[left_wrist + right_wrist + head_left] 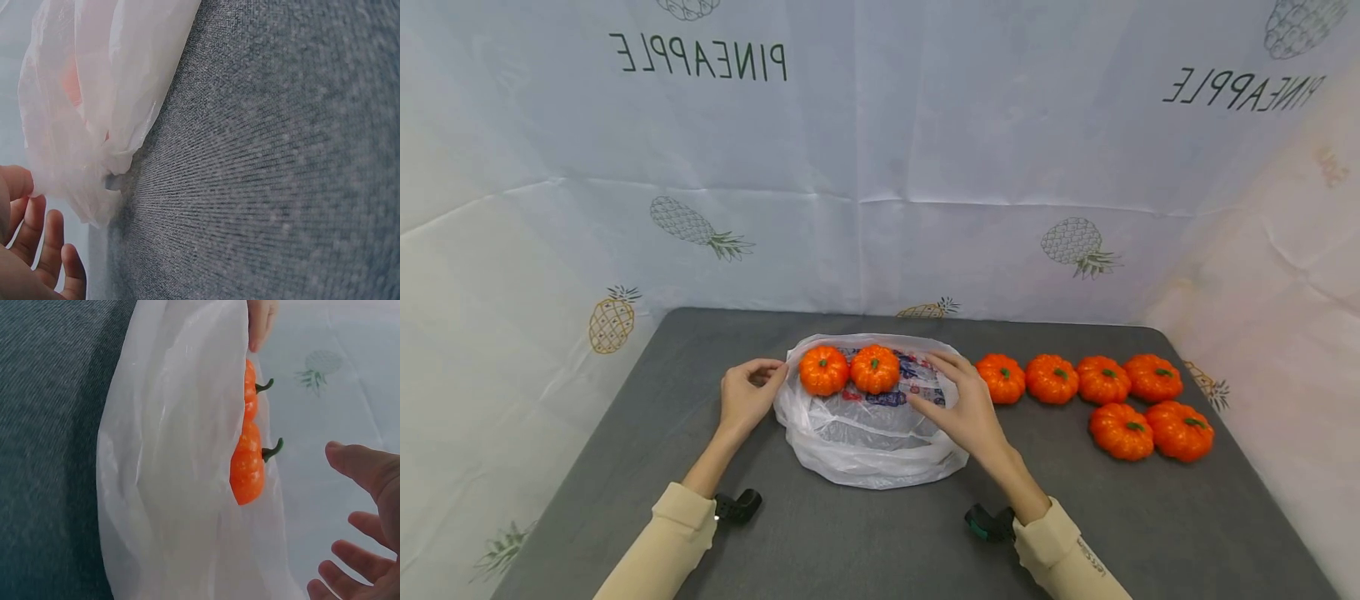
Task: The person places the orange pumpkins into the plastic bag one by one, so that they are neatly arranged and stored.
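both arms wore long cream-coloured sleeves with ribbed cuffs that ended at the wrists, and the right sleeve (1075,557) carried a short line of small dark lettering near its cuff, too small to read. the left hand (747,395) and the right hand (966,407) were bare, with no rings or gloves to be seen. a small black device (737,505) was strapped under the left sleeve (664,546) at the wrist, and a matching black unit with a teal-green edge (989,522) sat at the right wrist.
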{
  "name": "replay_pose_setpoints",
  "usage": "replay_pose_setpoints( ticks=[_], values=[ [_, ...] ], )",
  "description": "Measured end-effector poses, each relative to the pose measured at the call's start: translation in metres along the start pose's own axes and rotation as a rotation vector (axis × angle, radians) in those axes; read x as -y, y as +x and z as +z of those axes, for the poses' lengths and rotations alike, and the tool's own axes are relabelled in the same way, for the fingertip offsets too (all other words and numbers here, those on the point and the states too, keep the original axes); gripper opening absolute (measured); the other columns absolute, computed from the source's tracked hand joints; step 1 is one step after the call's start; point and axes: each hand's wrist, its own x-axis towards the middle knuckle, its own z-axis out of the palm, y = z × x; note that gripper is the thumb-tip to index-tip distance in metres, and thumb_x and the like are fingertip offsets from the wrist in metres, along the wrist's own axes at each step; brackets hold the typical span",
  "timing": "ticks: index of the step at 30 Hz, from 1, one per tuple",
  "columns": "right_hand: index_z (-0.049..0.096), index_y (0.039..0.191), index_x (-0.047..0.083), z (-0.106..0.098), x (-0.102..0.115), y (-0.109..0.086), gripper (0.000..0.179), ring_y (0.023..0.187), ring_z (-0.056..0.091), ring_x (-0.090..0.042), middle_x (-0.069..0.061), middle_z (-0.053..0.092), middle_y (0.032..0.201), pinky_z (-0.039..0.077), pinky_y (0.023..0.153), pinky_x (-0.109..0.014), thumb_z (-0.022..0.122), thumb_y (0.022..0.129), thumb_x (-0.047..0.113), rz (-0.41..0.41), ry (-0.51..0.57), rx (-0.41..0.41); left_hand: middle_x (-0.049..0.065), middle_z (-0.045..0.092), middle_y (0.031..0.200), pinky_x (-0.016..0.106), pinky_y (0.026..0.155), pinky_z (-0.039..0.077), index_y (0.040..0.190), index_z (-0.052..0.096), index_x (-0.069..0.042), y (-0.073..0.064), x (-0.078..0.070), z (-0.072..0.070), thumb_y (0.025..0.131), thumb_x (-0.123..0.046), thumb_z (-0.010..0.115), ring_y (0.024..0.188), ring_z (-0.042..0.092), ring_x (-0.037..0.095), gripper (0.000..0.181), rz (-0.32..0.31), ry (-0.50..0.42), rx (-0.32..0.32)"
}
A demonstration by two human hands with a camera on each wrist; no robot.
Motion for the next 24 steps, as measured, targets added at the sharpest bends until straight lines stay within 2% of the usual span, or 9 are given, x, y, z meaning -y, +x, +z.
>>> replay_pose_setpoints(
  ticks=[2,7,17,20,24],
  values=[
    [0.063,0.138,0.003,-0.004,-0.001,-0.003,0.066,0.138,0.051,-0.04,-0.018,0.058,0.145,0.043,0.11,-0.063,0.088,0.081,0.025,0.006,-0.006,-0.004,0.014,0.075,0.083,0.013,0.065,0.045,0.094,0.08,-0.003,0.0,0.0,0.0,0.091,-0.017,0.077,0.068,0.057,0.001,0.014,-0.002,0.004,-0.002],
    [0.064,0.137,0.002,-0.016,-0.005,-0.011,0.066,0.134,0.053,-0.041,-0.02,0.058,0.144,0.049,0.103,-0.061,0.089,0.08,0.023,-0.009,-0.031,-0.038,0.014,0.075,0.083,0.013,0.066,0.045,0.093,0.08,-0.003,0.0,0.0,0.0,0.091,-0.017,0.077,0.068,0.057,0.001,0.014,0.001,0.005,-0.004],
    [0.065,0.133,-0.001,-0.044,-0.025,-0.026,0.062,0.127,0.056,-0.042,-0.021,0.061,0.138,0.05,0.099,-0.063,0.089,0.079,0.018,-0.03,-0.089,-0.126,0.015,0.075,0.083,0.012,0.066,0.045,0.093,0.08,-0.003,0.001,0.001,0.0,0.091,-0.016,0.077,0.068,0.057,0.0,0.014,-0.002,-0.01,-0.008],
    [0.066,0.132,-0.002,-0.053,-0.029,-0.03,0.063,0.127,0.056,-0.043,-0.022,0.061,0.137,0.049,0.099,-0.065,0.09,0.078,0.017,-0.02,-0.106,-0.15,0.015,0.074,0.083,0.012,0.066,0.045,0.093,0.08,-0.003,0.001,0.0,0.0,0.091,-0.016,0.076,0.068,0.057,0.0,0.014,-0.006,-0.009,-0.007],
    [0.066,0.131,-0.002,-0.065,-0.04,-0.039,0.062,0.127,0.057,-0.042,-0.021,0.061,0.138,0.049,0.097,-0.06,0.09,0.077,0.016,0.011,-0.14,-0.182,0.015,0.075,0.083,0.012,0.066,0.045,0.093,0.08,-0.003,0.001,-0.001,0.001,0.091,-0.016,0.076,0.068,0.057,0.0,0.014,-0.014,-0.009,-0.001]
  ],
)
